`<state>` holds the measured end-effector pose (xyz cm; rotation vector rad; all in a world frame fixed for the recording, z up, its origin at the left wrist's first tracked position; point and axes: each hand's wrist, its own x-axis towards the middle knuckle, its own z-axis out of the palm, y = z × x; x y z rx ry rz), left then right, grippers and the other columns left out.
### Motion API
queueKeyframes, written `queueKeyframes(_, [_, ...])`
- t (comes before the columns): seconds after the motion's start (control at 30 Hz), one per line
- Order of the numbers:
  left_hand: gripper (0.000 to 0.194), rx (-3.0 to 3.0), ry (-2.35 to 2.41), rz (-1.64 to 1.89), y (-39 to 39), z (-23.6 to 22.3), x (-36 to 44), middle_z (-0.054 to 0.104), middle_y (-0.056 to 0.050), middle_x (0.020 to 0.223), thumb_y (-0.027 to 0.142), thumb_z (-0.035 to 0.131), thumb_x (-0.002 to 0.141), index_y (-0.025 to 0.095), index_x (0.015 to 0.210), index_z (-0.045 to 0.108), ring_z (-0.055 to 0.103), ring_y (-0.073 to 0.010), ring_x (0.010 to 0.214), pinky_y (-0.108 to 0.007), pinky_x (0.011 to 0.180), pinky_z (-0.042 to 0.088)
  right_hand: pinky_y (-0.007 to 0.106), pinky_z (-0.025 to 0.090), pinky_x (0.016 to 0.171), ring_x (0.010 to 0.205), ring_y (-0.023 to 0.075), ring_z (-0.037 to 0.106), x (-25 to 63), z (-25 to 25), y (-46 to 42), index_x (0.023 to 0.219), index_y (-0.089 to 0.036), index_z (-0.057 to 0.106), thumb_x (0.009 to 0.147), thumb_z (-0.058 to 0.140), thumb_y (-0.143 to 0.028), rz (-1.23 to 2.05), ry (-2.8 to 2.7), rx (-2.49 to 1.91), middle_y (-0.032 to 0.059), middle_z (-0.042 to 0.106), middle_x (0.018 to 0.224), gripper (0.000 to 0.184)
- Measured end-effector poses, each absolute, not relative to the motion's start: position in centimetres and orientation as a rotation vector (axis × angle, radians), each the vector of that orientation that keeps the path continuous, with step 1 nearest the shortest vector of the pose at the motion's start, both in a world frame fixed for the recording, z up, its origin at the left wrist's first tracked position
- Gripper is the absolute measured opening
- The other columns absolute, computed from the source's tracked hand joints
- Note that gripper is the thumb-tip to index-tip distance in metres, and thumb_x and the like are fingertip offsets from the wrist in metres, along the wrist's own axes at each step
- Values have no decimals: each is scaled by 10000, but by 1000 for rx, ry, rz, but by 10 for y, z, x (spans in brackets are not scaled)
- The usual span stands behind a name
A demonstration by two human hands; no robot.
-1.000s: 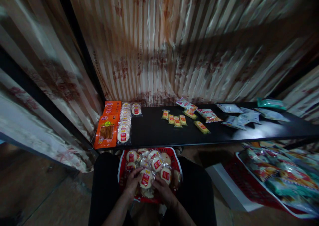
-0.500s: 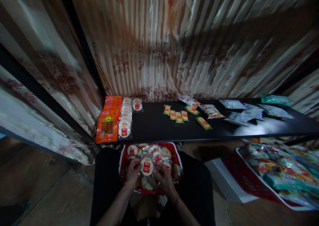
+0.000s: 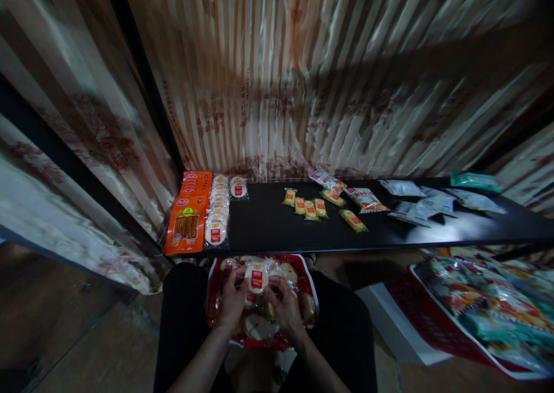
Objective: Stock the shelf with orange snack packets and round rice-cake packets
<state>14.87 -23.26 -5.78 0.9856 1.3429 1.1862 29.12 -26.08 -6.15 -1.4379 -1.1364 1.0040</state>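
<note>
Between my two hands is a round, pale cracker in a clear wrapper with a red label [image 3: 257,278]. My left hand [image 3: 234,296] pinches the wrapper's left edge, and my right hand [image 3: 283,302] has its fingers closed at the right edge. Both are held above a red basket with a white rim [image 3: 315,292], which sits between my knees. More wrapped round crackers [image 3: 257,326] fill the basket. On the black shelf ahead, a row of the same crackers [image 3: 216,231] overlaps front to back, with one more wrapped cracker [image 3: 238,187] beside its far end.
Orange snack packets [image 3: 186,224] line the shelf's left end. Small yellow packets [image 3: 310,209], a red-and-white bag [image 3: 366,199] and silvery packets [image 3: 426,204] lie along the black shelf [image 3: 264,225]. At right stands another red basket [image 3: 433,309] heaped with bags, beside a white box [image 3: 396,324].
My hands have raised the wrapped cracker slightly toward the shelf, away from my body. More of the basket's near contents now shows below it. The shelf items lie as before.
</note>
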Motion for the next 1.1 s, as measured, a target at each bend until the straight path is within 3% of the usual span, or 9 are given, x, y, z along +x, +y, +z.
queueKeyframes(0.33, [235, 1274, 1451, 1222, -210, -26, 155, 646, -45, 935, 256, 509, 746, 212, 937, 639, 598, -175, 843, -299, 745, 477, 316, 509, 712, 771, 218, 650, 299, -34, -229, 814, -193, 620, 766, 573, -418, 824, -1216, -1521, 60, 691, 818, 235])
queueKeyframes(0.53, [274, 1300, 1504, 1250, -197, -20, 156, 650, -39, 950, 191, 484, 743, 230, 957, 651, 589, -183, 876, -302, 801, 458, 315, 516, 702, 738, 206, 655, 302, -26, -206, 822, -220, 609, 758, 583, -398, 817, -1248, -1511, 41, 697, 808, 191])
queueKeyframes(0.73, [289, 1243, 1459, 1286, -178, -13, 160, 656, -58, 991, 168, 491, 734, 224, 979, 633, 587, -202, 926, -306, 832, 455, 345, 525, 736, 837, 227, 671, 303, -24, -177, 894, -218, 575, 754, 586, -351, 778, -1258, -1513, 64, 704, 886, 194])
queueKeyframes(1.1, [279, 1315, 1503, 1364, -140, -14, 164, 602, -108, 1099, 169, 467, 700, 182, 914, 646, 543, -234, 1067, -395, 975, 403, 348, 524, 739, 808, 222, 679, 303, -39, -120, 964, -200, 555, 757, 570, -324, 773, -1312, -1478, 65, 703, 858, 241])
